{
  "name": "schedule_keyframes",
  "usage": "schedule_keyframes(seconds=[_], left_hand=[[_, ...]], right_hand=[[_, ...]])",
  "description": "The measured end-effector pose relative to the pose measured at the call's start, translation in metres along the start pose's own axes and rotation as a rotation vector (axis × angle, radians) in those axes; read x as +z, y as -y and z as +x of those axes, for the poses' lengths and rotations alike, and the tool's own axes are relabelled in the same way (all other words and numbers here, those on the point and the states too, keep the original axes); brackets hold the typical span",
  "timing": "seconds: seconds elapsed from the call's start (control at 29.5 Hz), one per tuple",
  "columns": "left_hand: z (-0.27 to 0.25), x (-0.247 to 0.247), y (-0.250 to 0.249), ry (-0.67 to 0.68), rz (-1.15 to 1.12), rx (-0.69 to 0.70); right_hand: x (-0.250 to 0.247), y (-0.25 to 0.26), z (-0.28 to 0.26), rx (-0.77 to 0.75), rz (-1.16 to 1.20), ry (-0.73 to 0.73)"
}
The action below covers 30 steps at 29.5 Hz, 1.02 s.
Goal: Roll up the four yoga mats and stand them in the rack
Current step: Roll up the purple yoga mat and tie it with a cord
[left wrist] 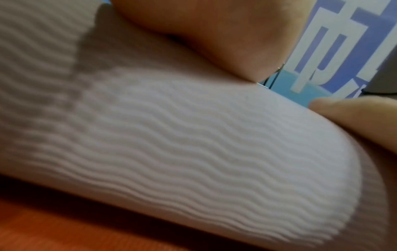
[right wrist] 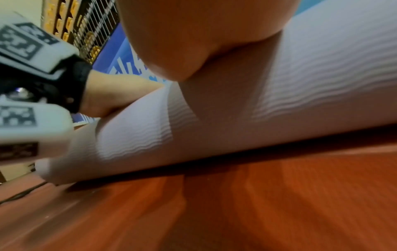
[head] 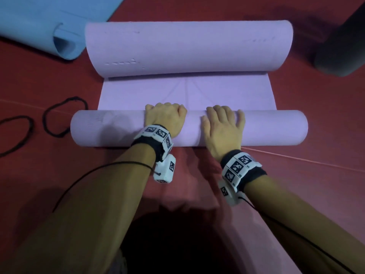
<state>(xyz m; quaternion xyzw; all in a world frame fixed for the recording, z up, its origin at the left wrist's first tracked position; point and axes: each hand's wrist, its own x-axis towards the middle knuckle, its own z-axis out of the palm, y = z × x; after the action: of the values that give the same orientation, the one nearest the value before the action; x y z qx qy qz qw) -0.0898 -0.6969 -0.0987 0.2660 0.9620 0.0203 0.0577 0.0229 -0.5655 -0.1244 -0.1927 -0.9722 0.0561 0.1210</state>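
So from the head view you get the whole layout: a purple yoga mat [head: 187, 91] lies on the red floor [head: 316, 135], rolled into a tube at the near end, with the far end curled up into a big loose curl. A flat strip of mat sits between the two. Both hands are on top of the near roll, side by side around its middle. The left hand [head: 165, 117] has its fingers curled over the far side of the roll, gripping it. The right hand [head: 223, 125] lies flatter, fingers bent over the top and thumb out to the side, more pressing than grabbing.

Off to the left there's a blue mat [head: 39, 26], partly curled at its near edge, and two black loops [head: 63, 115] on the floor just beside the roll's left end. A dark rolled thing [head: 339, 46] sits at the top right, blurry and cut off by the frame edge, so I can't say what it is.

The wrist views add what the head view can't: the mat's outer face has a wavy ribbed texture [left wrist: 193, 152], and you see the heel of each palm down on it. The right wrist view also catches the left wrist's tagged band [right wrist: 28, 51]. Both are pretty smeared, and the fingertips are hidden behind the roll. The background there is too blurry to read.
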Motion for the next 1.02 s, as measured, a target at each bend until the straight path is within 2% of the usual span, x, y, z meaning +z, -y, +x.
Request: schedule_keyframes(seconds=[0.1,0.24,0.31,0.34,0.41,0.44,0.51,0.61,0.75,0.85,1.02], left_hand=[[0.013,-0.001,-0.001,-0.002,-0.07,-0.001],[-0.007,0.015,0.002,-0.268,-0.17,0.103],[-0.015,0.021,0.005,-0.291,-0.136,0.151],[-0.016,0.02,0.007,-0.249,-0.09,0.167],[-0.012,0.012,0.01,-0.077,0.0,0.185],[-0.007,0.007,0.01,0.014,0.042,0.186],[0.001,-0.001,0.009,0.102,0.126,0.18],[0.011,0.0,0.006,0.115,0.167,0.154],[0.021,-0.009,0.007,0.14,0.125,0.144],[0.029,-0.02,0.006,0.196,0.109,0.159],[0.016,-0.025,0.009,0.272,0.105,0.218]], right_hand=[[0.002,-0.003,0.006,-0.016,-0.002,-0.04],[0.002,-0.001,0.035,0.016,-0.007,0.007],[0.001,-0.001,0.049,0.02,-0.008,0.069],[0.0,-0.001,0.053,0.019,-0.011,0.096],[-0.004,-0.003,0.06,-0.016,0.003,0.163],[-0.006,-0.007,0.062,-0.059,0.03,0.215],[-0.014,-0.017,0.064,-0.17,0.064,0.367],[-0.021,-0.022,0.067,-0.228,-0.068,0.518],[-0.021,-0.01,0.077,-0.185,-0.126,0.528],[-0.031,-0.006,0.085,-0.161,-0.12,0.6],[-0.045,0.001,0.064,-0.113,-0.108,0.671]])
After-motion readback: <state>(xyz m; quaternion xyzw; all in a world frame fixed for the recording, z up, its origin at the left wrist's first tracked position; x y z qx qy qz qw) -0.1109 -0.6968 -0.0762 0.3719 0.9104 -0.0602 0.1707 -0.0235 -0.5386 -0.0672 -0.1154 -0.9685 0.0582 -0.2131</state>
